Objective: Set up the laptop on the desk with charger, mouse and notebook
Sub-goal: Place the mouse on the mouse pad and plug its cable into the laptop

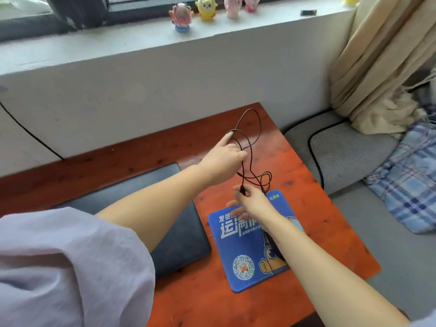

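A loose lilac fabric sleeve (59,263) fills the lower left corner. Beside it a closed dark grey laptop (179,234) lies flat on the reddish-orange wooden desk (318,208), its far edge toward the white wall under the windowsill. The left forearm crosses above the lid. The left hand (224,159) is raised over the desk with the index finger stretched out and the other fingers curled; a thin black cable (250,142) is looped over that finger and runs through the curled fingers, rising in an arc above the hand and hanging in slack coils below it. The right hand (247,204) sits just below, thumb and forefinger pinched on a small dark plug at the cable's end, the remaining fingers spread and blurred. Under that hand a blue rectangular mouse pad (238,246) lies on the desk just right of the laptop. It carries large white Chinese characters, of which "运满" can be read, a round QR code and a yellow cartoon figure. On the sill stand small painted figurines (205,8).
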Motion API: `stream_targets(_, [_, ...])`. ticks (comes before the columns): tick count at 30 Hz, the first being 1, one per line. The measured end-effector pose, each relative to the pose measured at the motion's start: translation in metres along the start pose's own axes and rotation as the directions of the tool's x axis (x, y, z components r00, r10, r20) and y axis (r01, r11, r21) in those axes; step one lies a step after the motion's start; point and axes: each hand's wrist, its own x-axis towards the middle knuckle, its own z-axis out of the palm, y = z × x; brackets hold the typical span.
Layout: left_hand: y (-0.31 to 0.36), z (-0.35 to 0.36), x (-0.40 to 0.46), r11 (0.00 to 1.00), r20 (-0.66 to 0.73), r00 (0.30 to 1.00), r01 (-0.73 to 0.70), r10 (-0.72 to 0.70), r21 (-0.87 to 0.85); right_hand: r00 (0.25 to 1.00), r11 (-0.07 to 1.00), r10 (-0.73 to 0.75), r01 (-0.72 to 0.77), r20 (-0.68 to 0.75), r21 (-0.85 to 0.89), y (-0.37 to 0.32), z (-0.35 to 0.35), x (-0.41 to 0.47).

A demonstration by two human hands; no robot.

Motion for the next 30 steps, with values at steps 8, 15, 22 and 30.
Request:
stream_targets(8, [-0.025,0.007,0.004,1.0,0.029,0.999,-0.024,0.023,0.015,0.802,0.918,-0.366,0.395,-0.473,-0.041,-0.007,-0.038,0.007])
stream_targets(15, [-0.044,0.012,-0.019,0.921,-0.162,0.979,0.052,-0.123,-0.386,0.687,0.803,-0.399,0.582,-0.607,0.131,-0.041,-0.049,0.037])
stream_targets(22, [-0.105,0.037,-0.055,0.759,0.064,0.817,0.559,-0.573,-0.336,0.745,0.775,-0.543,0.622,-0.386,0.109,-0.058,-0.024,0.062])
stream_targets(30, [-0.115,0.078,-0.076,0.638,0.263,0.662,0.749,-0.702,-0.182,0.704,0.712,-0.69,0.702,-0.169,0.011,-0.062,-0.001,0.067])
